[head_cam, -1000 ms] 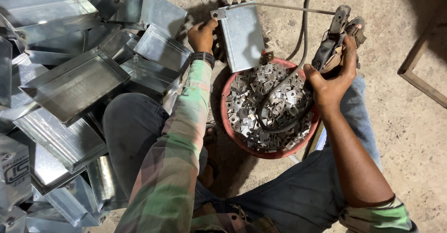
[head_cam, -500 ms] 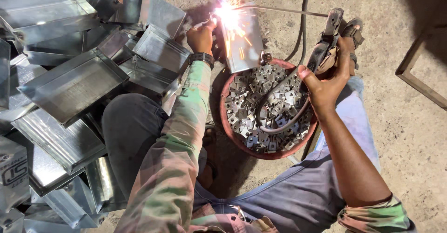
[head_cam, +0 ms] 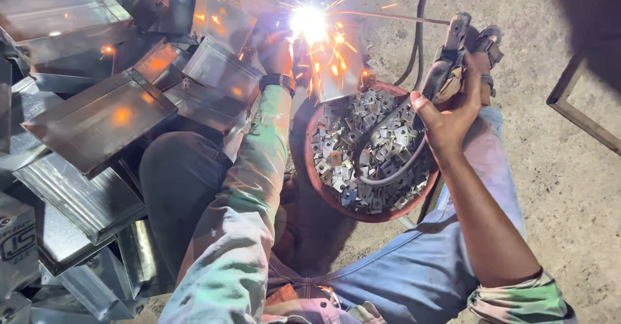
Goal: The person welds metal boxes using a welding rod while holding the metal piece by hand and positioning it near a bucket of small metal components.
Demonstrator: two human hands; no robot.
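Observation:
My right hand (head_cam: 453,113) grips a welding electrode holder (head_cam: 453,58), whose thin rod (head_cam: 401,17) reaches left to a bright arc (head_cam: 308,21) throwing sparks. My left hand (head_cam: 277,53), with a dark wristband, holds a sheet-metal box piece (head_cam: 336,71) upright on the floor where the arc burns. Between my knees stands a red bowl (head_cam: 314,168) filled with several small square metal plates (head_cam: 365,146). A black cable (head_cam: 388,175) loops across the bowl.
A heap of shiny sheet-metal trays (head_cam: 97,120) fills the left side, reaching to my left leg. Dark cables (head_cam: 419,33) run over the concrete floor behind the bowl. A rusty metal frame (head_cam: 582,120) stands at the right.
The arc, absent a second ago, has grown into a bright flare with sparks flying over the trays. Both hands stay about where they were.

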